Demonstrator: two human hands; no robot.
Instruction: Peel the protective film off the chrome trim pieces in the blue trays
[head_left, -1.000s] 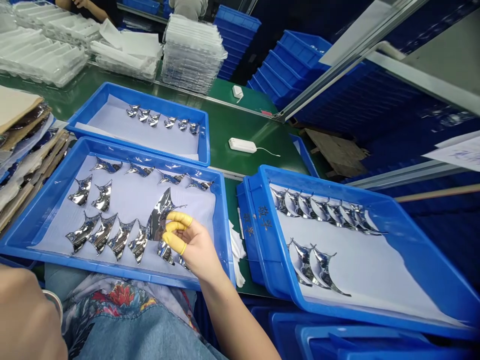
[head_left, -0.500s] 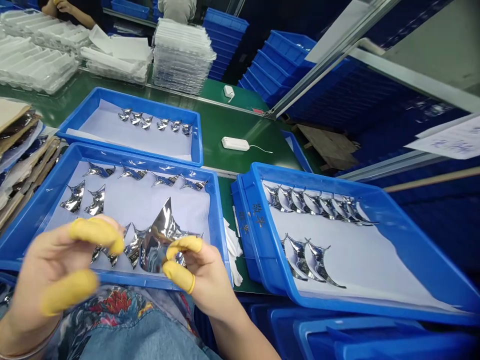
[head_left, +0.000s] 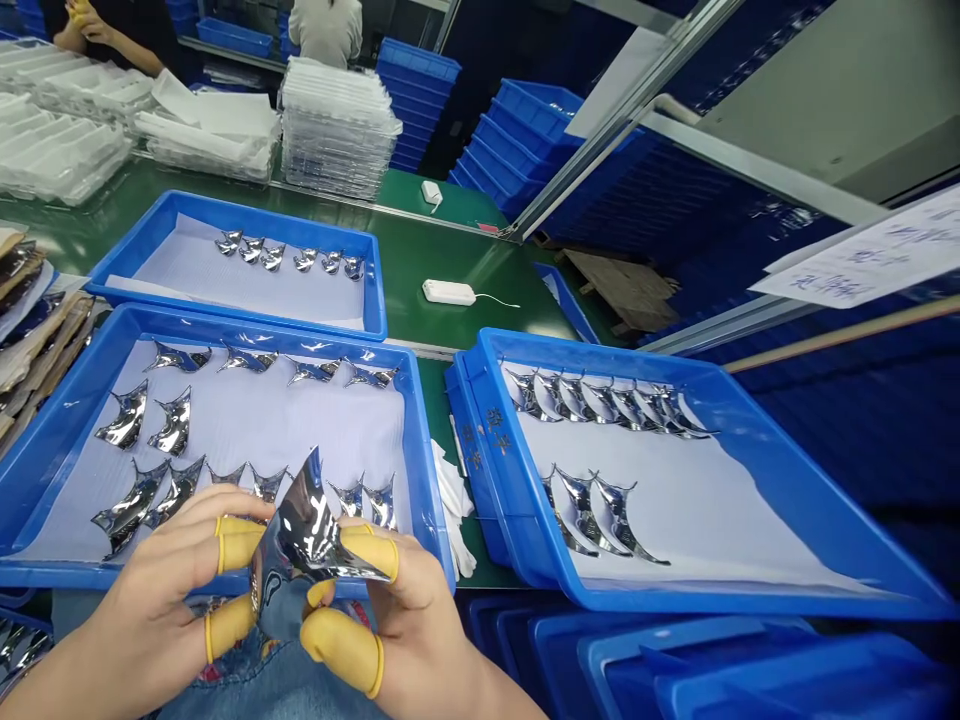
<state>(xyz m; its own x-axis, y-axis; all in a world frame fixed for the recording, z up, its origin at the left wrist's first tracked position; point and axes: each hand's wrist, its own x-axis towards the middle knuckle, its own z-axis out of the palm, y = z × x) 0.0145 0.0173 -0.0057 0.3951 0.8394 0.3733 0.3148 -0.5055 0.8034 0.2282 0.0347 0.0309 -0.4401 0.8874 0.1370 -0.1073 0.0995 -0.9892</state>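
Between my two hands, over the near edge of the front blue tray [head_left: 431,470], is a shiny chrome-like curved piece [head_left: 304,530] with pointed corners. My left hand [head_left: 176,580] pinches its left edge, thumb below and fingers above. My right hand [head_left: 397,610] grips its right side, the thumb in front. Yellow finger cots cover several fingertips on both hands. Behind the hands, more mirror-bright pieces [head_left: 169,420] lie on white paper [head_left: 247,420] in the front tray, some partly hidden by my fingers.
To the right, stacked blue trays [head_left: 757,510] hold rows of similar pieces [head_left: 600,400]. Farther back is another blue tray [head_left: 379,285] with smaller pieces. A white device with a cord [head_left: 448,292] lies on the green table [head_left: 409,240]. White gloves [head_left: 454,510] lie between trays. Two people are at the back.
My left hand has come in from the left and closed on the metal piece that my right hand was holding. The piece is turned and nearer me. The view has shifted slightly.
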